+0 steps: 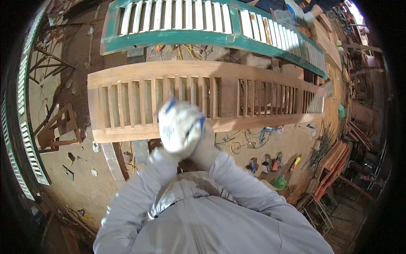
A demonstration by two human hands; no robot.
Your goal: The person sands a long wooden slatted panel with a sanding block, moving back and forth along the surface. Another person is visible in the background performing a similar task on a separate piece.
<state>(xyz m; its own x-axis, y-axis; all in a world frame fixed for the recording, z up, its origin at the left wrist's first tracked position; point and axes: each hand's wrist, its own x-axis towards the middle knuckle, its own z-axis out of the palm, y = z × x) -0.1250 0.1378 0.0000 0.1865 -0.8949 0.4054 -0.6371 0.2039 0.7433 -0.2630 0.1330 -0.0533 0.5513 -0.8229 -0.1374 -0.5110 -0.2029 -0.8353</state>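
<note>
My left hand [179, 131], in a white glove with blue marks, is in front of my chest, above the near rail of a bare wooden louvred shutter [237, 123]. It looks rounded and closed, but motion blurs it, and I cannot make out what is in it. My right hand [206, 142] presses against its right side, partly covered, with the fingers hidden. The shutter lies flat across the view, its slats running between two long rails. Whether either hand touches it does not show.
Beyond lies a green-framed shutter with white slats [169, 36], a co-worker's gloved hand [298, 13] at its far right. More shutters [31, 148] stand at the left. Cables [237, 146], a blue power tool [266, 134], a yellow-red tool [295, 164] and stacked boards [332, 167] lie rightward.
</note>
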